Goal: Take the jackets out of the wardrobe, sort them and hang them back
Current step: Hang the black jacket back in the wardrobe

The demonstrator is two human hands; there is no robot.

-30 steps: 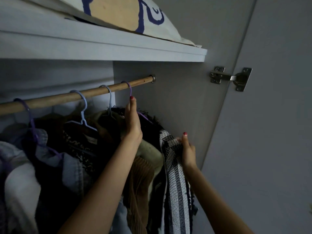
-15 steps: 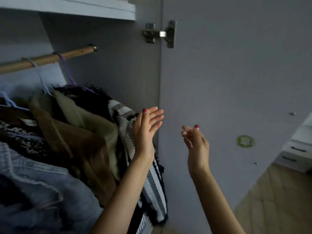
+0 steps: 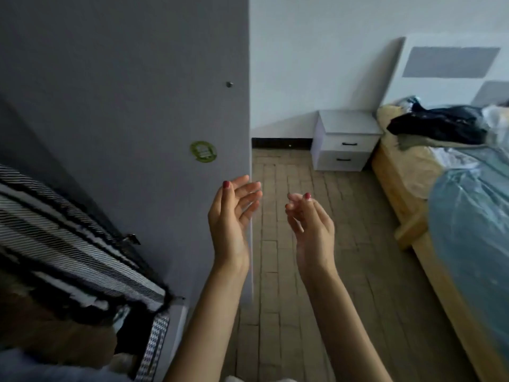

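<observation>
My left hand (image 3: 232,219) and my right hand (image 3: 309,224) are raised side by side in mid-air, palms facing each other, fingers relaxed, holding nothing. They hover in front of the edge of the open grey wardrobe door (image 3: 124,92). At the lower left, a black-and-white striped jacket (image 3: 68,238) hangs in the wardrobe with a brown garment (image 3: 55,329) beside it, both apart from my hands. More clothes, including a dark jacket (image 3: 438,124), lie heaped on the bed at the right.
A wooden bed (image 3: 407,224) with a blue plastic-covered mattress (image 3: 473,230) runs along the right. A white two-drawer nightstand (image 3: 344,140) stands against the far wall. Brown tiled floor (image 3: 303,285) lies between the door and the bed.
My hands let go of the hanger and the striped jacket and pulled back out of the wardrobe. My view swung right, from the rail towards the door, floor and bed.
</observation>
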